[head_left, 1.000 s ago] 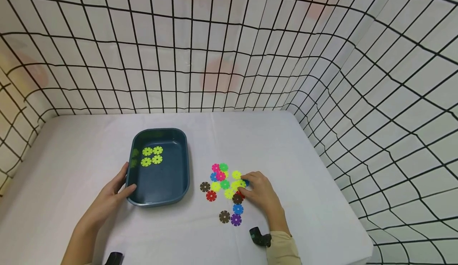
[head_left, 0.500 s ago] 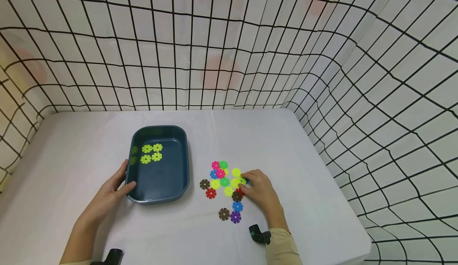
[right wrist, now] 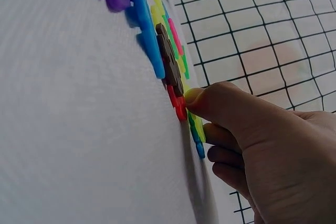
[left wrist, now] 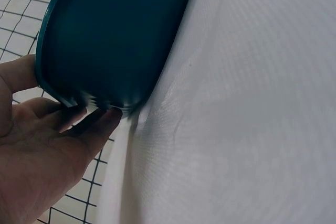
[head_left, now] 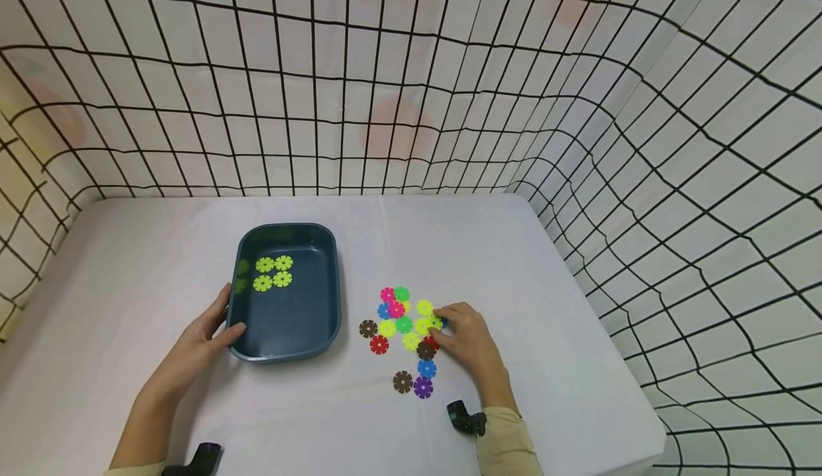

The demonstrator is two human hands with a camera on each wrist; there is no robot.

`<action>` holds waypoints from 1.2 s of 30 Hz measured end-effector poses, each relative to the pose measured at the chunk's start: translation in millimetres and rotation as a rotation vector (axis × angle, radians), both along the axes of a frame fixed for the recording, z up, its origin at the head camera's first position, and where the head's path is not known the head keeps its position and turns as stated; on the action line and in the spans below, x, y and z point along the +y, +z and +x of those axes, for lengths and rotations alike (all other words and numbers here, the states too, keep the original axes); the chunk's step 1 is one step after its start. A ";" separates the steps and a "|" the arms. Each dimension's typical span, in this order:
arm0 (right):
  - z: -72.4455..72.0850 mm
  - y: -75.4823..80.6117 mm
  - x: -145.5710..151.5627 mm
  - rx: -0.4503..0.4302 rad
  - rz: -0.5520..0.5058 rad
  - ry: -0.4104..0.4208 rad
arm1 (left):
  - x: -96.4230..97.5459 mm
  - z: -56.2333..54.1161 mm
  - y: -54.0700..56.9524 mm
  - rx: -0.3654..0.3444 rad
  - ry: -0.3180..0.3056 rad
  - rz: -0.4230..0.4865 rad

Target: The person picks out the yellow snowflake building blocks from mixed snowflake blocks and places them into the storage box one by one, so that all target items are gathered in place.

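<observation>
On the left stands a dark teal rectangular tray [head_left: 289,330]; several yellow-green notched discs [head_left: 265,265] lie flat in its upper left part. My left hand [head_left: 189,355] grips the tray's left side near the front corner, thumb over the rim and fingers against the outer wall. At the right edge of a loose pile of coloured discs, my right hand [head_left: 472,340] pinches a yellow flower-shaped disc [right wrist: 200,128] between thumb and fingers. Beneath that disc, a blue disc [right wrist: 200,149] shows partly. A red disc [right wrist: 179,106] and a brown disc [head_left: 426,350] lie by the thumb.
Green [head_left: 403,325], pink, blue, red, brown and yellow discs spread across the white tablecloth [head_left: 321,419], some overlapping. A purple disc [head_left: 423,387] lies nearest the front. Black wire mesh [head_left: 340,105] stands behind and along the sides of the table.
The head view has tilted slightly, so the table sits a little higher in it. My right fingers have closed slightly on the yellow disc; my left hand stays on the tray.
</observation>
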State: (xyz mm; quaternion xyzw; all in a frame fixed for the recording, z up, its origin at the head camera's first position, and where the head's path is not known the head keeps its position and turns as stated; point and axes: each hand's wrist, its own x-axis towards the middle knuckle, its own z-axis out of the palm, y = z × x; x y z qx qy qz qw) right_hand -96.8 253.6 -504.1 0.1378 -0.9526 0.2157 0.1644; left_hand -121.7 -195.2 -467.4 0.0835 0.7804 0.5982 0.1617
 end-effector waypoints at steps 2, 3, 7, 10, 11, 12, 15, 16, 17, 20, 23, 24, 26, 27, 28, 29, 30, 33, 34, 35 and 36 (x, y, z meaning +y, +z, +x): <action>-0.4 0.1 0.0 -0.007 -0.012 0.000 | 0.1 0.3 -0.1 0.002 0.001 -0.007; -0.6 -0.3 0.3 -0.010 -0.013 -0.002 | 0.1 0.5 -0.1 0.004 0.002 -0.011; -1.5 -1.6 1.0 -0.017 -0.023 -0.006 | 0.6 0.5 0.8 0.008 0.005 -0.020; -2.1 -2.4 1.5 -0.012 -0.032 -0.005 | 0.8 0.3 1.3 0.009 0.006 -0.020; -2.1 -2.4 1.5 -0.011 -0.033 -0.006 | 0.7 0.2 1.1 0.009 0.006 -0.020; -2.2 -2.5 1.6 -0.013 -0.034 -0.007 | 0.7 0.2 1.1 0.009 0.005 -0.019; -2.2 -1.8 1.2 -0.014 -0.037 -0.012 | 0.8 -0.1 0.7 0.010 0.006 -0.017; -2.1 -1.2 0.9 -0.018 -0.038 -0.015 | 1.0 -0.2 0.8 0.009 0.006 -0.018; -2.0 -0.3 0.7 -0.022 -0.040 -0.018 | 1.1 -0.2 0.8 0.009 0.007 -0.019; -1.7 2.3 -0.2 -0.025 -0.050 -0.019 | 1.4 0.0 0.8 0.007 0.008 -0.028; -2.0 5.3 -1.3 -0.013 -0.059 -0.013 | 1.7 1.1 1.0 0.005 0.009 -0.033; -2.2 6.3 -1.8 -0.003 -0.060 -0.007 | 1.7 1.3 1.1 0.004 0.010 -0.034; -3.3 8.1 -2.6 0.025 -0.053 0.009 | 1.8 1.6 1.3 0.004 0.011 -0.037; -4.0 8.9 -3.0 0.042 -0.052 0.021 | 1.6 1.5 1.3 0.004 0.011 -0.038; -4.6 9.9 -3.6 0.058 -0.053 0.035 | 1.4 1.3 1.1 0.005 0.010 -0.039; -5.3 11.0 -4.3 0.074 -0.053 0.049 | 1.4 1.3 1.1 0.006 0.010 -0.040; -6.0 12.5 -5.2 0.087 -0.054 0.058 | 1.1 1.0 1.3 0.005 0.010 -0.042; -8.6 17.1 -8.8 0.103 -0.063 0.077 | 0.9 1.0 0.7 0.010 0.007 -0.033; -9.3 19.1 -10.4 0.098 -0.064 0.077 | 0.9 1.1 0.5 0.011 0.006 -0.030; -10.2 20.6 -11.9 0.093 -0.060 0.075 | 1.1 1.4 0.4 0.010 0.005 -0.026; -11.1 22.0 -13.4 0.087 -0.057 0.071 | 1.2 1.5 0.1 0.010 0.003 -0.023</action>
